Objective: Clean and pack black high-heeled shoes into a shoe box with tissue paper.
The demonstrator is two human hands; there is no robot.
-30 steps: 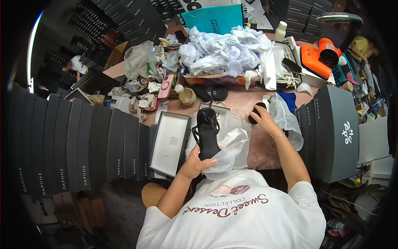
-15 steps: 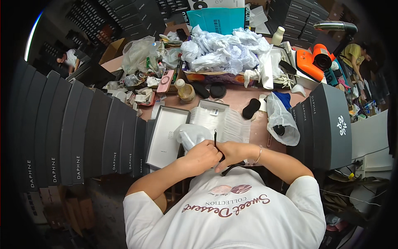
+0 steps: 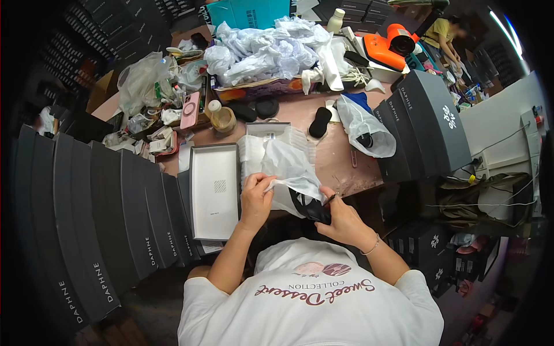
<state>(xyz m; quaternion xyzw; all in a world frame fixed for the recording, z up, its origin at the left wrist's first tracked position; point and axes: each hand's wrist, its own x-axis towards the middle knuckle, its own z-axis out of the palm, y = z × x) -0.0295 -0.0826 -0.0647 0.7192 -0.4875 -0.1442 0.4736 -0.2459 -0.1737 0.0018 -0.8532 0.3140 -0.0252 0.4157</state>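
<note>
My left hand (image 3: 255, 200) pinches the mouth edge of a thin white plastic bag (image 3: 288, 161). A black strappy sandal (image 3: 311, 206) sits partly inside that bag, its near end sticking out. My right hand (image 3: 346, 222) grips the sandal at this near end, by its strap, fingers closed. The bag lies over an open shoebox (image 3: 248, 154) lined with white wrapping paper. Left of it is a grey box lid (image 3: 214, 199) with its white inside facing up.
Dark shoeboxes (image 3: 104, 207) stand in a row at left, more boxes (image 3: 430, 132) at right. Behind are crumpled white bags (image 3: 265, 52) in a carton, an orange heat gun (image 3: 398, 43), a bottle (image 3: 222, 118), a pink phone (image 3: 190, 109) and another bagged black item (image 3: 365, 139).
My hands, together before, are now apart, and the white bag is spread over the sandal between them. The view has turned, so the table appears further left and higher.
</note>
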